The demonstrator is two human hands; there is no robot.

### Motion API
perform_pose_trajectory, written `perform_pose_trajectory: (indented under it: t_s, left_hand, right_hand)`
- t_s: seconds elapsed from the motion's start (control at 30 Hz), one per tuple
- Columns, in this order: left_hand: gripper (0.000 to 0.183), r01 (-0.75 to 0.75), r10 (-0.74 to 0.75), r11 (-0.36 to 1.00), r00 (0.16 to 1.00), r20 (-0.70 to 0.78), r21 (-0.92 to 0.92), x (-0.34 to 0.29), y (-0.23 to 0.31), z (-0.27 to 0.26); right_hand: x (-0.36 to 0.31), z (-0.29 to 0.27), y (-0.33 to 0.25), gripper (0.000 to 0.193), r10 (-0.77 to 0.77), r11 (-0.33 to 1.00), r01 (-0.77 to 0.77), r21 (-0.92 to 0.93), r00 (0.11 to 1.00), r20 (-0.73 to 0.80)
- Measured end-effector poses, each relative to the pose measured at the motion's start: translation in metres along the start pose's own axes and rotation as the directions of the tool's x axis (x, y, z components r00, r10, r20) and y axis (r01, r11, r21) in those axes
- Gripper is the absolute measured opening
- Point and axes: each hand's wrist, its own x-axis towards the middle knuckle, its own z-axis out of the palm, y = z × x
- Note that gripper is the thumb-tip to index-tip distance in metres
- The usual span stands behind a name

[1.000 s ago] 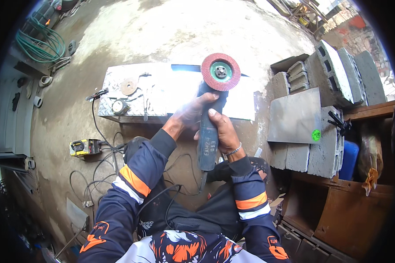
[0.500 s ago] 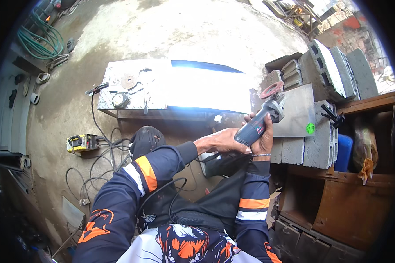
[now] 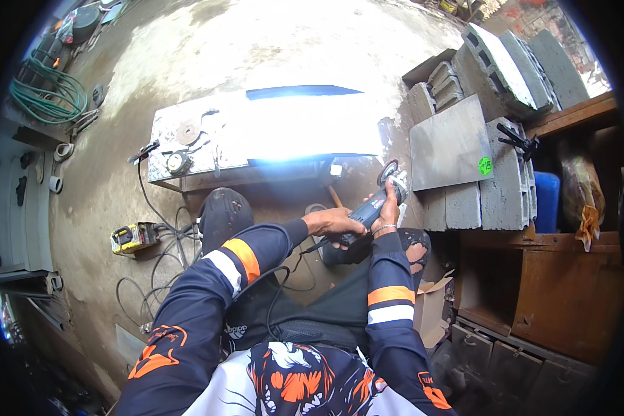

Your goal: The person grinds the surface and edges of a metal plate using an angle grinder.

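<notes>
Between my hands is a dark blue angle grinder [image 3: 369, 211] with a reddish-brown disc [image 3: 387, 171] at its far end. My left hand [image 3: 331, 223] is wrapped round its rear body, near the black power cord. Close to the disc, my right hand [image 3: 387, 209] grips the front part by the gear head. The disc is tilted and touches nothing I can see. Just to the right of it, a flat metal sheet [image 3: 451, 142] with a green round sticker leans on grey concrete blocks [image 3: 462, 206].
Ahead stands a low bench [image 3: 232, 165] with a glaring bright top, holding a loose disc [image 3: 188, 132] and a tape measure [image 3: 179, 163]. Black cables and a yellow-black box [image 3: 134, 238] lie on the floor at left. A wooden cabinet [image 3: 568, 298] is at right.
The grinder has come down, left and closer to my body, away from the metal sheet, with both hands still on it. My view has shifted slightly to the right.
</notes>
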Motion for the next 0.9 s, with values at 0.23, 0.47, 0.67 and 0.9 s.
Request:
perform_pose_trajectory:
  t_s: [0.23,0.47,0.67,0.9]
  left_hand:
    - [0.053,-0.181,0.225,0.932,0.968,-0.109,0.315,0.023,-0.031,0.001]
    - [0.053,-0.058,0.103,0.937,0.988,-0.115,0.344,0.014,-0.010,0.016]
    - [0.058,-0.082,0.114,0.958,0.988,-0.104,0.274,0.022,-0.026,0.004]
    - [0.072,-0.045,0.149,0.888,0.970,-0.193,0.459,0.014,-0.016,-0.030]
  right_hand:
    - [-0.011,-0.010,0.005,0.062,0.080,0.994,-0.081,0.068,0.997,0.021]
    - [0.007,-0.025,0.014,0.068,0.056,0.997,-0.052,0.050,0.995,-0.083]
    - [0.009,-0.020,0.020,0.069,0.099,0.990,-0.095,0.101,0.995,-0.028]
    - [0.021,-0.011,0.028,0.067,0.127,0.973,-0.143,0.183,0.987,0.094]
